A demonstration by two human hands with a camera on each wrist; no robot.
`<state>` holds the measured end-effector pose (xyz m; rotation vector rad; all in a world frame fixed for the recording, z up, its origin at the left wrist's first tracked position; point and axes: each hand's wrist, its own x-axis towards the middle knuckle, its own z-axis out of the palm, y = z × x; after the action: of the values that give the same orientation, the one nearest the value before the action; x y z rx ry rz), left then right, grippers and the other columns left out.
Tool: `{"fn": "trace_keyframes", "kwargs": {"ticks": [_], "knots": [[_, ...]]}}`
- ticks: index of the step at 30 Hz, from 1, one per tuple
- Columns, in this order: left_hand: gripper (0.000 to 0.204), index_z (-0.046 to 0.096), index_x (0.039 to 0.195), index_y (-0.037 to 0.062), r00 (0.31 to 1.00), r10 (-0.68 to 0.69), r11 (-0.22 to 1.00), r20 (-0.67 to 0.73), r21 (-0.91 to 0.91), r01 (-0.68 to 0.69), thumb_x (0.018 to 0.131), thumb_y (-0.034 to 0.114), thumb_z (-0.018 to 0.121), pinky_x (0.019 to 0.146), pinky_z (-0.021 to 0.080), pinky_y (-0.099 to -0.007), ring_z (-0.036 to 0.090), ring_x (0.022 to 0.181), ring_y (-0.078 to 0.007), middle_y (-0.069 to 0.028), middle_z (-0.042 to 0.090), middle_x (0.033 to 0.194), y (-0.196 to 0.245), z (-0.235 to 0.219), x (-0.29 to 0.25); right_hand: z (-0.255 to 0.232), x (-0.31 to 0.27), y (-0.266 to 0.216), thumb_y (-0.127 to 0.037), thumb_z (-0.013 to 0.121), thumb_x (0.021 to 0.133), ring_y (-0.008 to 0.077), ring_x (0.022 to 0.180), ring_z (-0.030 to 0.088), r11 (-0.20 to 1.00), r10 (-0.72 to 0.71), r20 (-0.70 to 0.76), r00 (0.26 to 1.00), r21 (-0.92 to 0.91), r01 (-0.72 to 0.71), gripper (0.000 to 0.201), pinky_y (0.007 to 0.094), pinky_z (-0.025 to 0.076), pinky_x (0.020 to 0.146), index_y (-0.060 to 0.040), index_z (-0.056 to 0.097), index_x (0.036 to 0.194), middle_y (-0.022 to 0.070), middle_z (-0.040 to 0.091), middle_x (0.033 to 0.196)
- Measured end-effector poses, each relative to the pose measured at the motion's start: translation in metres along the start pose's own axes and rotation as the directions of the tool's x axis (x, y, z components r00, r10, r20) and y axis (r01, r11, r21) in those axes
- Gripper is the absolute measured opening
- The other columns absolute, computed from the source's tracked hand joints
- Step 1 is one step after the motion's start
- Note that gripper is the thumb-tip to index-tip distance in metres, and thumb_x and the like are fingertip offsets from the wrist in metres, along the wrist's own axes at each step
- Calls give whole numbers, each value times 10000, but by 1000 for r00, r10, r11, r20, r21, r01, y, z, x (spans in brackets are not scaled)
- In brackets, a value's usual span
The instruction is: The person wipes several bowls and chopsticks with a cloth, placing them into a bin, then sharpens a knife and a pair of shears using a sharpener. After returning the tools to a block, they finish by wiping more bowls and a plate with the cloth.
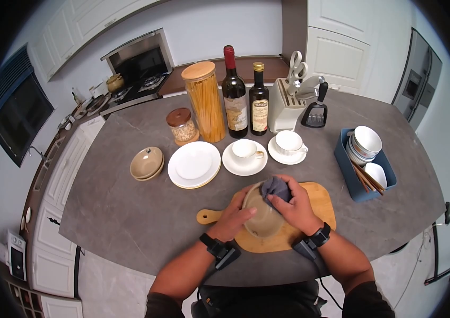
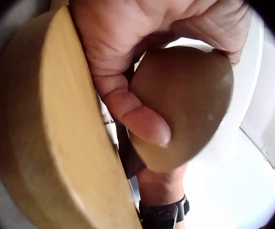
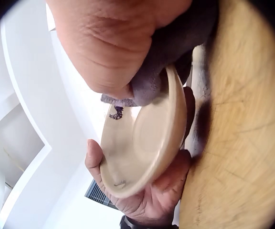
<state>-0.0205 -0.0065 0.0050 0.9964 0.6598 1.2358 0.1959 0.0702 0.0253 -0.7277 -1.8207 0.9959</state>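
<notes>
A beige bowl is tilted above the wooden cutting board. My left hand grips its left side, thumb over the rim and fingers beneath. In my right hand is a bunched dark grey cloth, pressed against the far right part of the bowl's rim. The right wrist view shows the cloth reaching over the edge into the bowl, where small dark markings decorate the glazed inside. From the left wrist, the bowl's plain surface shows beside the thumb.
Beige bowls, white plates and two white cups on saucers stand beyond the board. Behind them are a pasta jar, two bottles and a knife block. A blue bin with bowls and chopsticks sits right.
</notes>
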Motion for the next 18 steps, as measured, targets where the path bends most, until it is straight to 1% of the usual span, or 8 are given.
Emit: {"fn": "trace_keyframes", "kwargs": {"ticks": [1, 3, 7, 10, 12, 13, 16, 18], "knots": [[830, 320, 1673, 20, 1000, -1, 1000, 2, 0, 1, 993, 265, 727, 1236, 383, -389, 474, 1479, -228, -124, 473, 1608, -2, 3, 1, 1, 0, 2, -64, 816, 944, 133, 1003, 683, 1000, 0, -2, 1000, -1, 0, 514, 297, 562, 889, -2, 595, 1403, 109, 734, 1116], [858, 310, 1680, 25, 983, 179, 980, -38, 99, -174, 974, 245, 744, 1247, 371, -392, 459, 1492, -234, -121, 463, 1616, -3, 9, 3, 1, 1, 5, -72, 817, 951, 116, 992, 677, 991, 123, -19, 992, 48, -122, 509, 289, 561, 882, 6, 593, 1401, 101, 735, 1110], [885, 297, 1692, 37, 973, 229, 941, -26, 262, -215, 961, 231, 757, 1257, 358, -395, 448, 1502, -238, -120, 455, 1622, 6, 16, 2, -1, 0, 8, -67, 809, 960, 106, 996, 672, 985, 158, -31, 987, 81, -155, 504, 282, 561, 889, 9, 588, 1407, 91, 737, 1110], [890, 288, 1700, 46, 994, 94, 974, 55, 202, -103, 961, 219, 753, 1251, 366, -393, 455, 1493, -232, -115, 462, 1614, -2, -2, 1, -2, -2, 6, -54, 803, 964, 105, 1015, 671, 988, 117, -43, 992, 109, -112, 512, 279, 561, 901, 8, 582, 1421, 88, 736, 1119], [889, 298, 1697, 52, 994, -109, 992, 28, -53, 111, 955, 217, 758, 1239, 379, -389, 462, 1484, -224, -109, 469, 1606, 2, -2, 2, -3, -2, -2, -47, 802, 964, 115, 1020, 677, 995, 42, 12, 999, 90, -43, 518, 283, 562, 910, 11, 581, 1429, 97, 738, 1134], [889, 298, 1697, 52, 994, -108, 993, 27, -53, 110, 955, 217, 758, 1239, 379, -389, 462, 1484, -224, -109, 469, 1606, 1, -2, 2, -2, -1, -2, -47, 802, 964, 115, 1020, 677, 995, 41, 13, 999, 90, -42, 518, 283, 562, 910, 11, 581, 1429, 97, 738, 1134], [900, 288, 1698, 57, 999, -35, 999, 1, -11, 35, 954, 227, 765, 1236, 383, -392, 459, 1483, -217, -105, 472, 1601, -4, -1, 2, 1, 0, 4, -61, 802, 968, 123, 1020, 682, 996, 53, -3, 999, 76, -53, 522, 286, 563, 909, 22, 577, 1431, 106, 741, 1151], [910, 262, 1705, 61, 986, 158, 986, -55, 60, -154, 952, 190, 755, 1247, 373, -399, 442, 1502, -217, -108, 470, 1605, -7, 3, 3, 1, 0, 9, -76, 797, 977, 130, 1021, 686, 991, 116, -20, 993, 63, -115, 518, 290, 566, 909, 31, 572, 1431, 114, 743, 1157]]}}
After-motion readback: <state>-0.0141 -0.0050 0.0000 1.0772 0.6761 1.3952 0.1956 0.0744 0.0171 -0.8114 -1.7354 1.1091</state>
